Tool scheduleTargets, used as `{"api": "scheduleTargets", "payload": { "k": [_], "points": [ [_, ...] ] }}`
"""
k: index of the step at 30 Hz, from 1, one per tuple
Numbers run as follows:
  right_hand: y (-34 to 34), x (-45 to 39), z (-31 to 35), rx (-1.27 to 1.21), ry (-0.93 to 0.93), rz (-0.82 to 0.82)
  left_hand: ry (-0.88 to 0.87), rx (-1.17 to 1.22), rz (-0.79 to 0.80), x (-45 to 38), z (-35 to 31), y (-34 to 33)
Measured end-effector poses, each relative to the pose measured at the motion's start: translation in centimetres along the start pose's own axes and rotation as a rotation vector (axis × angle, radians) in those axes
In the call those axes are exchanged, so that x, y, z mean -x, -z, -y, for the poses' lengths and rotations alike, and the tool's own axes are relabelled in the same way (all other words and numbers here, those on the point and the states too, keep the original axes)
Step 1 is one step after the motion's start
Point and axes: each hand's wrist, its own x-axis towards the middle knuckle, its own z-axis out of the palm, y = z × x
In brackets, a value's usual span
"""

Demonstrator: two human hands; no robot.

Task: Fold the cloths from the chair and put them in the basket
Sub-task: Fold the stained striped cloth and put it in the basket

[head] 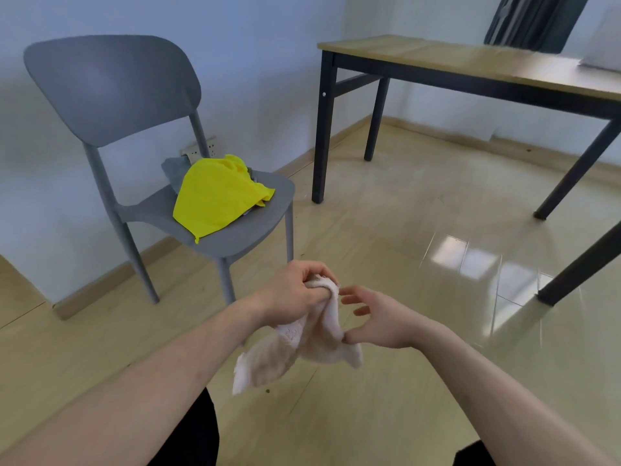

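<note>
My left hand (295, 294) grips the top of the pink cloth (302, 344), fingers curled around it. My right hand (376, 321) is mostly open, fingers spread, and its thumb touches the cloth's right edge; I cannot tell if it pinches. The cloth hangs down in the air above the floor (420, 237). At 11 o'clock stands the grey chair (111, 85), with the yellow cloth (215, 196) on a grey cloth (174, 169) on its seat. At 2 o'clock is 1 table (470, 62).
</note>
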Motion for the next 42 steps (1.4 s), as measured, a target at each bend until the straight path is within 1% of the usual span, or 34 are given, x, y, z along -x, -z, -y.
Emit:
{"api": "scheduleTargets", "payload": {
  "k": [3,5,6,9,12,16,20,23,26,28,33,36,38,42],
  "points": [
    [-0.8,-0.1,1.1,-0.096,0.066,0.094,0.025,0.017,-0.061,-0.1,0.6,0.6],
    [-1.2,-0.3,1.7,-0.157,0.107,0.120,0.034,-0.007,-0.108,-0.2,1.0,0.9],
    [-1.3,-0.5,1.9,-0.151,0.117,0.094,0.038,-0.026,-0.138,-0.2,1.1,1.1],
    [-1.0,-1.0,1.7,-0.051,0.112,-0.052,0.033,-0.097,-0.218,-0.2,1.3,1.7],
    [-0.4,-1.2,1.3,-0.061,0.071,-0.135,0.024,-0.187,-0.245,-0.1,1.7,2.4],
    [0.4,-1.2,1.0,-0.074,0.047,-0.202,0.040,-0.268,-0.249,-0.2,2.0,2.9],
    [1.1,-1.0,0.8,-0.075,0.009,-0.190,0.056,-0.278,-0.226,-0.3,2.3,3.3],
    [1.1,-1.1,0.3,-0.031,-0.059,-0.217,0.082,-0.284,-0.208,-0.5,2.8,3.4],
    [1.1,-1.2,-0.5,0.058,-0.111,-0.201,0.100,-0.317,-0.191,-0.7,3.4,3.5],
    [1.3,-1.3,-0.9,0.099,-0.123,-0.220,0.119,-0.350,-0.203,-1.0,3.9,3.7],
    [1.4,-1.6,-2.4,0.069,-0.161,-0.267,0.161,-0.385,-0.256,-1.6,5.1,4.6],
    [1.0,-1.5,-3.1,0.115,-0.174,-0.282,0.174,-0.414,-0.243,-1.5,5.8,4.8],
    [0.6,-1.5,-3.6,0.134,-0.166,-0.268,0.198,-0.427,-0.223,-1.5,6.2,4.7],
    [-0.3,-1.7,-4.6,0.174,-0.119,-0.157,0.230,-0.443,-0.210,-1.9,6.9,4.6]
  ]
}}
